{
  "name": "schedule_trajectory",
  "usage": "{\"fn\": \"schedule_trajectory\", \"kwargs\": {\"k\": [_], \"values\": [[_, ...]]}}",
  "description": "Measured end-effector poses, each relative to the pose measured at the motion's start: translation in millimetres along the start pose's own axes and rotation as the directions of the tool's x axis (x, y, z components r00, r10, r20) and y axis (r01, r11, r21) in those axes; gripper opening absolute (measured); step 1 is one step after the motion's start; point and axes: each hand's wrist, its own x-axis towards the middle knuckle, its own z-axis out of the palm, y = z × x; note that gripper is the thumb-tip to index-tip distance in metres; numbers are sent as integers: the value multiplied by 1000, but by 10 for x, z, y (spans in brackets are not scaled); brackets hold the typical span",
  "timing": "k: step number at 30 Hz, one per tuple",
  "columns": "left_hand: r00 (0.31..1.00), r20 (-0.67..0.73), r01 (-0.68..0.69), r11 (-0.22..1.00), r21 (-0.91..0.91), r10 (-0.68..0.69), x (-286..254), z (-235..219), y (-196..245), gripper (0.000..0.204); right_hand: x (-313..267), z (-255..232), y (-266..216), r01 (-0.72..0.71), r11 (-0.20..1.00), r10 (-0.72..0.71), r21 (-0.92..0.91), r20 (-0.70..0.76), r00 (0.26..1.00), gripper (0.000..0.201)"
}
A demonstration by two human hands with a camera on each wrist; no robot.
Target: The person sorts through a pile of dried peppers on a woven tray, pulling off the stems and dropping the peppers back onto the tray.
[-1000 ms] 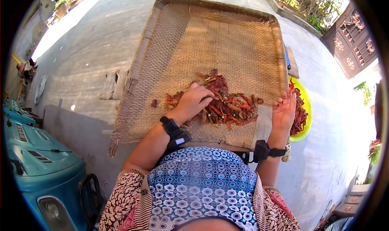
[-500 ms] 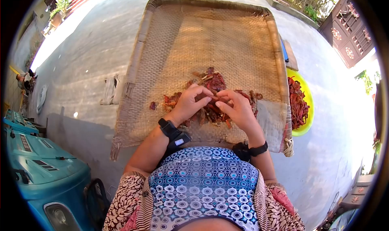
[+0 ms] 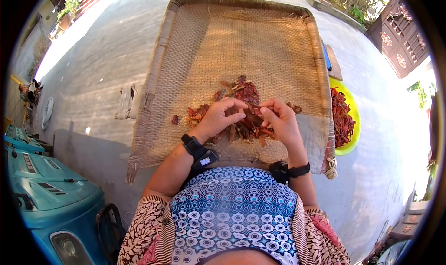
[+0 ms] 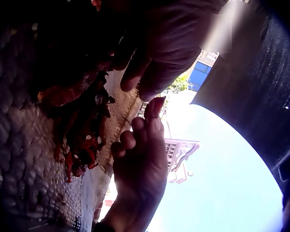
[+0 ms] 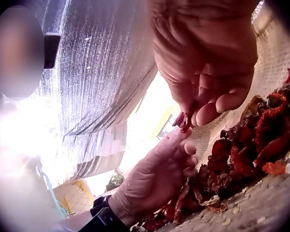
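In the head view my left hand (image 3: 218, 119) and right hand (image 3: 283, 122) meet over a heap of dried red chilies (image 3: 246, 94) on a woven tray (image 3: 260, 46). Between their fingertips is a small, dark red dried chili (image 5: 182, 121). The right thumb and forefinger pinch it, plainest in the left wrist view, where the chili (image 4: 155, 107) sticks up from the right fingertips. The left thumb and fingers pinch at its other end. Many loose chilies (image 5: 256, 145) lie just below both hands in the right wrist view.
A yellow basin (image 3: 351, 125) of red chilies stands right of the tray. A lone chili piece (image 3: 175, 120) lies left of the heap. A grey patch (image 3: 309, 137) covers the tray's near right corner. A teal vehicle (image 3: 55, 190) stands at the left.
The right hand has come from the tray's right edge, beside the basin, to meet the left over the heap. In the last half second it has shifted slightly right. The left hand has barely moved.
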Motion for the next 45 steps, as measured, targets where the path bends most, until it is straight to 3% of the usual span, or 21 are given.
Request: {"fn": "schedule_trajectory", "kwargs": {"k": [3, 5, 8, 11, 13, 15, 17, 19, 21, 25, 28, 31, 33, 34, 35, 37, 40, 41, 43, 45], "values": [[999, -40, -2, 992, 128, 7, -11, -12, 64, 17, -21, -322, -89, 30, 994, -5, 101, -243, 970, 15], [993, -25, -111, 975, 191, 118, 1, 10, -17, 19, -12, -655, -34, 116, 950, 9, 288, -399, 917, 18], [971, 38, -236, 914, 331, 237, 27, 12, -85, 22, -69, -1081, -13, 390, 599, 71, 699, -531, 844, 19], [972, 81, -231, 857, 460, 219, 21, 41, -64, 26, -131, -1157, 2, 279, 700, 113, 657, -488, 866, 22], [976, 83, -216, 824, 524, 202, 16, 80, -19, 29, -163, -924, -23, 124, 948, -5, 293, -375, 927, 20], [974, 79, -220, 789, 574, 214, 12, 124, 20, 31, -164, -653, 33, 41, 993, -62, -114, -189, 980, 17], [976, 76, -210, 781, 588, 205, 22, 133, 9, 29, -162, -424, 46, 62, 884, -92, -463, -41, 995, 15], [969, 64, -229, 770, 596, 238, 37, 137, -57, 28, -194, -235, -80, 108, 658, -122, -745, 36, 992, 16], [949, 43, -276, 753, 597, 313, 52, 145, -99, 28, -179, -150, 21, 109, 654, -147, -748, 16, 989, 19], [965, 46, -225, 733, 642, 257, 27, 147, -17, 24, -166, -140, 21, 111, 677, -162, -727, 0, 987, 18], [976, 18, -177, 739, 649, 219, 46, 169, -41, 23, -150, -174, 49, 224, 832, -255, -508, 9, 967, 14], [971, -21, -182, 799, 573, 237, 45, 148, -80, 21, -104, -383, 122, -6, 980, -9, -200, -74, 997, 14], [966, -93, -171, 866, 470, 242, 29, 142, -36, 19, -105, -569, 31, 35, 998, -44, -46, -209, 977, 16], [966, -103, -168, 879, 446, 237, 29, 131, -20, 18, -108, -652, -31, 62, 998, -51, 30, -276, 960, 17], [966, -112, -165, 892, 421, 232, 33, 115, -5, 17, -100, -728, -83, 141, 953, -35, 269, -364, 931, 19], [966, -131, -162, 914, 371, 224, 28, 105, 3, 15, -84, -823, -179, 333, 682, 66, 651, -508, 859, 23], [971, -140, -149, 951, 270, 192, 37, 121, 15, 14, -135, -663, -224, 184, 888, 14, 420, -426, 904, 26], [978, -130, -131, 967, 219, 162, 34, 121, 27, 14, -103, -624, -82, 106, 964, -37, 242, -275, 961, 26], [991, -102, -81, 991, 107, 92, 17, 127, 65, 15, -155, -325, -160, -111, 993, 112, -33, 30, 993, 27], [998, -58, -14, 1000, -8, 13, -2, 116, 117, 16, -166, -69, -81, 7, 963, 22, -269, 104, 994, 25]]}}
